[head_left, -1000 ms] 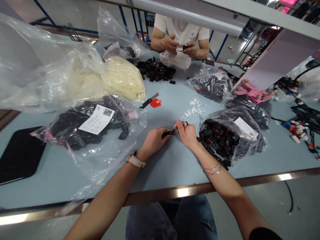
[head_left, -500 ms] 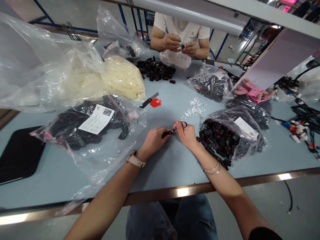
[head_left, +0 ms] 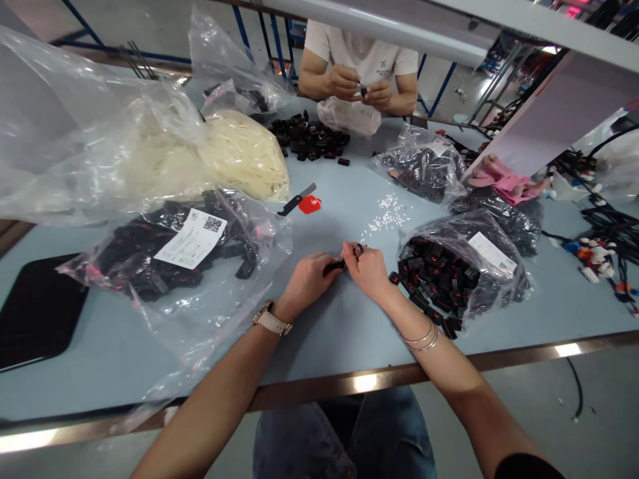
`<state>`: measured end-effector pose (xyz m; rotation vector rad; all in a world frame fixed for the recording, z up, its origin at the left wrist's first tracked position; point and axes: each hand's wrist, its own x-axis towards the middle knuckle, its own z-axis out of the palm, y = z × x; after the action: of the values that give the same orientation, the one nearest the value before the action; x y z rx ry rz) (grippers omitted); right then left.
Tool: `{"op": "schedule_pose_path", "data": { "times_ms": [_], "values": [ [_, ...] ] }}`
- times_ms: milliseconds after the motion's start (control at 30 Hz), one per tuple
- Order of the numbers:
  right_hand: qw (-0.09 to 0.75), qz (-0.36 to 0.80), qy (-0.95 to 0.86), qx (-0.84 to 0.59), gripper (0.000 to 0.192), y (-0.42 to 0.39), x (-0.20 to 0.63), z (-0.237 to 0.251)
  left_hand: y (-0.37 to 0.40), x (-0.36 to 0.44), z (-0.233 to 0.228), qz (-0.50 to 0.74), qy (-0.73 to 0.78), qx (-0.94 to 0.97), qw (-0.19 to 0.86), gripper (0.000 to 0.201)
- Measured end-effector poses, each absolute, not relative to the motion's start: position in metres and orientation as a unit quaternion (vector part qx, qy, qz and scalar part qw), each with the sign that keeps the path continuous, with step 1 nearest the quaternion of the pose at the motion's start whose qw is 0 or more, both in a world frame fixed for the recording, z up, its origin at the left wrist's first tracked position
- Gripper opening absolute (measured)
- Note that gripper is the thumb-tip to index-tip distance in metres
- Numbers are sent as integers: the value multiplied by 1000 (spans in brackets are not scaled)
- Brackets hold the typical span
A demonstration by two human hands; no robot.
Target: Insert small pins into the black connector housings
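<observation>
My left hand [head_left: 310, 281] is closed, its fingertips pinching a small black plastic connector housing [head_left: 333, 267]. My right hand [head_left: 368, 271] is wrapped round a slim dark hand tool [head_left: 357, 249]; most of it is hidden by the fingers, so its exact kind is unclear. The tool's front end meets the connector between the two hands. Just beyond them, small white pieces [head_left: 387, 216] lie scattered. To the right, an open clear bag [head_left: 492, 293] spills several black connectors [head_left: 439, 276] with orange-red parts.
A labelled bag of black parts [head_left: 190, 238] lies left, below a bag of cream-coloured pieces [head_left: 244, 156]. A black-handled blade [head_left: 298, 199] rests beside a red piece [head_left: 310, 204]. Across the table, a co-worker's hands [head_left: 362, 86] hold a small black part near a black pile [head_left: 312, 138].
My right hand has shifted slightly left, closer to my left hand, and the tool's metal part between them shows less. My left hand stays almost still.
</observation>
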<state>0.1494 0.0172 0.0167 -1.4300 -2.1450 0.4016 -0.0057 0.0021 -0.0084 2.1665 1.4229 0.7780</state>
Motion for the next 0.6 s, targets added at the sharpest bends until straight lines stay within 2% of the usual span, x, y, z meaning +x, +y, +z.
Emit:
{"op": "schedule_pose_path", "data": {
  "times_ms": [200,600],
  "values": [
    [340,165,-757,-533,48,16,156,19,2,-6,-8,284,517,778,218,11],
    [349,177,-751,-532,50,19,159,15,3,-5,-8,283,524,771,225,10]
  ]
}}
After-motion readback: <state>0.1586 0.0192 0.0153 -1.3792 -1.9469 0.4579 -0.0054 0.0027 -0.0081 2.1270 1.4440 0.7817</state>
